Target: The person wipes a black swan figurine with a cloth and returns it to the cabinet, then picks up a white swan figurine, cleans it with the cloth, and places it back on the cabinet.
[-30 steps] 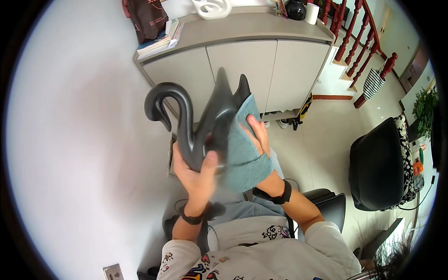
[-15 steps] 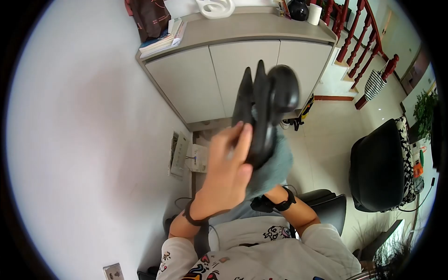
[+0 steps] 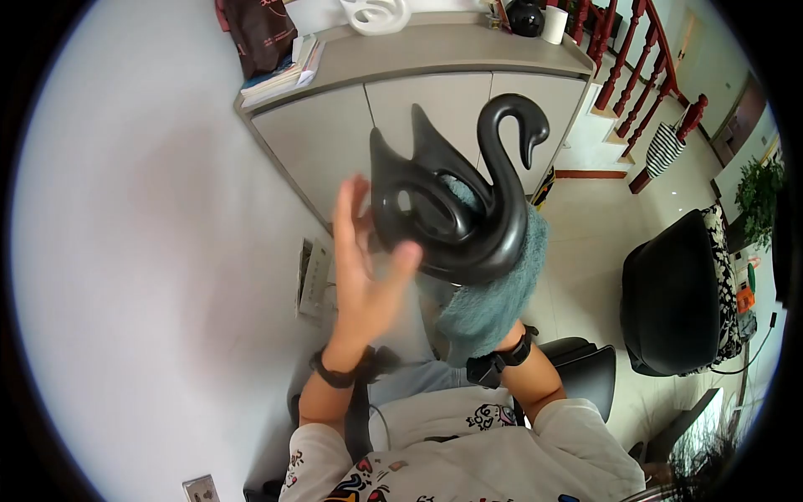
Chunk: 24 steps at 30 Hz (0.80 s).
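Observation:
A glossy black swan figure is held up in front of the cabinet, its neck on the right and its pointed wings or tail toward the upper left. My left hand is at its left side, fingers spread and slightly blurred. A blue-green cloth lies against the swan's right and lower side, and a bit of it shows through the body's opening. My right hand is hidden under the cloth; only its wrist with a black band shows.
Behind stands a beige cabinet with books, a brown bag, a white ornament and a black vase. A black chair stands at the right. The white wall is close on the left.
The swan has turned round, so its neck now points right instead of left. My left hand has moved off its front to the left and its fingers have spread. The cloth has shifted right.

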Each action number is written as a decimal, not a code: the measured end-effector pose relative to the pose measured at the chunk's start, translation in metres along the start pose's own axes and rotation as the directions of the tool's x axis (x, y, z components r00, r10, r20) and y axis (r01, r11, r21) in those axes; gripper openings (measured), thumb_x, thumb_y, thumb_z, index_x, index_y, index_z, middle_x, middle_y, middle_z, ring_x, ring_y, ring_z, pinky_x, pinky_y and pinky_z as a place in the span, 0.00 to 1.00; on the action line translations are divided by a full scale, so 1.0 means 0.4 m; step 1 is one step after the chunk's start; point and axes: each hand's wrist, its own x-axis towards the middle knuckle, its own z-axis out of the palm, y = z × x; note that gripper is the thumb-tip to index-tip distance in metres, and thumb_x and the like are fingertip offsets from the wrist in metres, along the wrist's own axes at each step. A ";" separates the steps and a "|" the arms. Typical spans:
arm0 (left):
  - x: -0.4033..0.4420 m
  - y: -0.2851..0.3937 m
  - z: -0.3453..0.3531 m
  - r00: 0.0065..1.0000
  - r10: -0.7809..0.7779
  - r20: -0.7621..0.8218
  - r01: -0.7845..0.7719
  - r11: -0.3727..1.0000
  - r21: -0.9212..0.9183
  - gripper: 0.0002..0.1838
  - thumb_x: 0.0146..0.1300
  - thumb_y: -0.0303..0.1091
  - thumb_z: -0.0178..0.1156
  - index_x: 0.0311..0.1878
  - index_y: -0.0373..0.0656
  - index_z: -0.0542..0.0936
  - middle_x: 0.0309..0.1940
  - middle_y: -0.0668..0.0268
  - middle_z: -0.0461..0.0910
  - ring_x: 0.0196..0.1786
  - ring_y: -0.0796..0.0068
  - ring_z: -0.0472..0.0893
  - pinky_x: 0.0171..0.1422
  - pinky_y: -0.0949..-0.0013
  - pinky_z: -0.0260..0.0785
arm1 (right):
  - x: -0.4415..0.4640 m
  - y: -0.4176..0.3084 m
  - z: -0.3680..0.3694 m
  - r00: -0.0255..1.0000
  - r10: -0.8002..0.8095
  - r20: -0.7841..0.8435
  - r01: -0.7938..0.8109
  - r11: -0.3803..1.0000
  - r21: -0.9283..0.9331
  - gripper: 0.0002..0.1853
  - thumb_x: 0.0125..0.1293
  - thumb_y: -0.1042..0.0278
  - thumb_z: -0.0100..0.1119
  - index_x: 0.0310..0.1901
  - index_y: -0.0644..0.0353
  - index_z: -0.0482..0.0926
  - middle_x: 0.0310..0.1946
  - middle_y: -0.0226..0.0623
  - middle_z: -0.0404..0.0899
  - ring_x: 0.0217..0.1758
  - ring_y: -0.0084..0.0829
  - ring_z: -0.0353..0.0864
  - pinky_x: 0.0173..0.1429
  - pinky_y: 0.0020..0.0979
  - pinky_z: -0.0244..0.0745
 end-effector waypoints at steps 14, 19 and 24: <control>-0.018 -0.048 -0.051 0.971 -0.183 -0.155 0.127 0.940 -0.317 0.19 0.68 0.35 0.50 0.57 0.33 0.66 0.48 0.59 0.75 0.50 0.73 0.75 0.57 0.71 0.65 | 0.046 0.046 0.109 0.827 0.528 -0.193 -0.097 0.472 0.876 0.16 0.67 0.74 0.47 0.55 0.65 0.64 0.50 0.37 0.70 0.53 0.25 0.68 0.56 0.28 0.66; -0.053 -0.045 -0.019 0.981 -0.006 -0.195 -0.025 0.988 -0.153 0.18 0.68 0.32 0.48 0.57 0.31 0.65 0.49 0.53 0.75 0.50 0.68 0.77 0.58 0.69 0.65 | 0.072 0.054 0.102 0.919 0.208 -0.336 -0.042 0.897 0.440 0.16 0.67 0.73 0.49 0.55 0.66 0.67 0.47 0.35 0.71 0.49 0.23 0.70 0.55 0.25 0.65; -0.051 -0.034 -0.018 0.957 -0.110 -0.269 0.078 0.989 -0.130 0.16 0.67 0.32 0.50 0.54 0.33 0.67 0.44 0.61 0.74 0.44 0.78 0.73 0.53 0.74 0.65 | 0.097 0.062 0.058 0.911 0.392 -0.132 -0.265 0.799 0.540 0.18 0.66 0.72 0.50 0.57 0.65 0.66 0.48 0.35 0.71 0.46 0.22 0.71 0.51 0.23 0.67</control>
